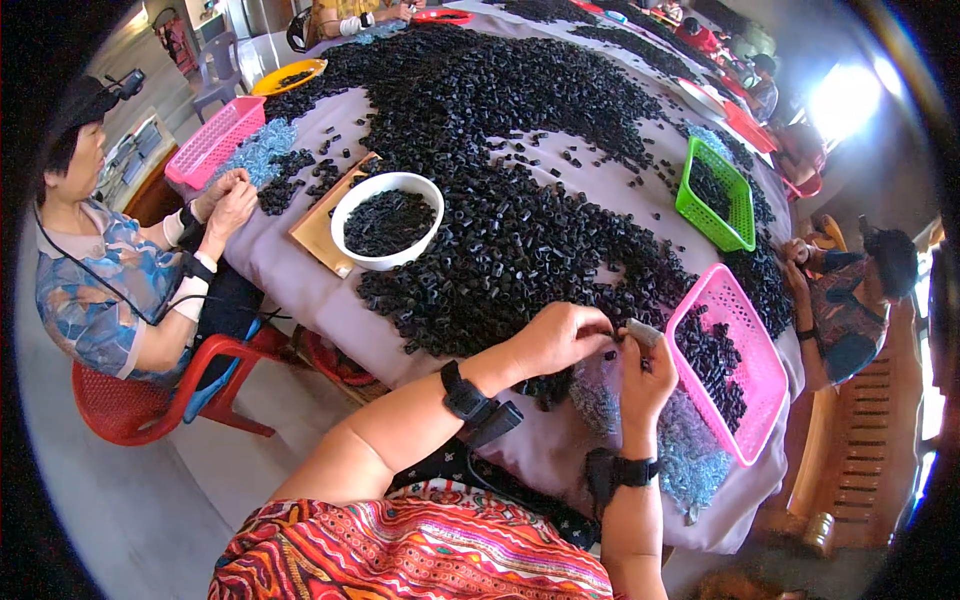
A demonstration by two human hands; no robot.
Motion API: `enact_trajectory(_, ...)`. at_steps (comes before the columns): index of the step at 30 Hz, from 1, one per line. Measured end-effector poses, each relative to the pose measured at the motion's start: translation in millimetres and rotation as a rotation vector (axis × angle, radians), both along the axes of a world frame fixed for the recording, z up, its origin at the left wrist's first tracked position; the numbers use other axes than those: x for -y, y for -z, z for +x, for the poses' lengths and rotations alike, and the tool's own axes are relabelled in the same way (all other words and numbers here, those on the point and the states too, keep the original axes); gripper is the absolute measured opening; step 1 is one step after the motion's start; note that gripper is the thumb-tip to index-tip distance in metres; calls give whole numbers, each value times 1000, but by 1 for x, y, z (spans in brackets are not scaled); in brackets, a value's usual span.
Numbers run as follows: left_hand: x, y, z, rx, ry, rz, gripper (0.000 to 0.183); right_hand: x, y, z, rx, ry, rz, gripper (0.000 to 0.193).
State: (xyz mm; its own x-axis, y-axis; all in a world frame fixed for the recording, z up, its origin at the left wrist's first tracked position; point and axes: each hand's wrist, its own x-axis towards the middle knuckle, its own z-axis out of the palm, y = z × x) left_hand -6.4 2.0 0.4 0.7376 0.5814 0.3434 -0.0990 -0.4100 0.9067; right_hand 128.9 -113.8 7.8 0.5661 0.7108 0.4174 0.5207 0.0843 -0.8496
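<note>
My left hand (560, 343) and my right hand (645, 380) meet at the table's near edge, both with fingers pinched together. Between their fingertips shows a small black piece (610, 356), held by my right hand; what my left fingertips grip is too small to make out. A grey cover (643, 332) wraps a fingertip of my right hand. Just right of that hand stands a pink basket (757, 400) with small black tube-like pieces inside. Translucent pale-blue bits (692, 455) lie under my right wrist. A large heap of black pieces (520, 265) spreads beyond my hands.
A white bowl (432, 232) of black pieces rests by a wooden board (308, 238). Farther right is a green basket (740, 215). A person (110, 270) sits left on a red chair (115, 405), near another pink basket (215, 138); another person (850, 300) works at the right.
</note>
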Motion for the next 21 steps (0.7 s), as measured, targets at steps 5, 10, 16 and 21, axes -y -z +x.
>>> enact_trajectory(5, -1, 4, -1, -77, 35, 46, 22, 1, -7, -2, -89, -70, -74, 19)
enact_trajectory(10, 0, -4, -1, -164, 85, 38, 22, 9, -16, 2, 29, -86, -169, 21)
enact_trajectory(16, -1, -4, -1, -146, 120, 42, 21, 8, -14, 4, 201, -122, -154, 21)
enact_trajectory(21, -1, -8, -5, -159, 106, 28, 21, 4, -17, -2, 364, -106, -99, 4)
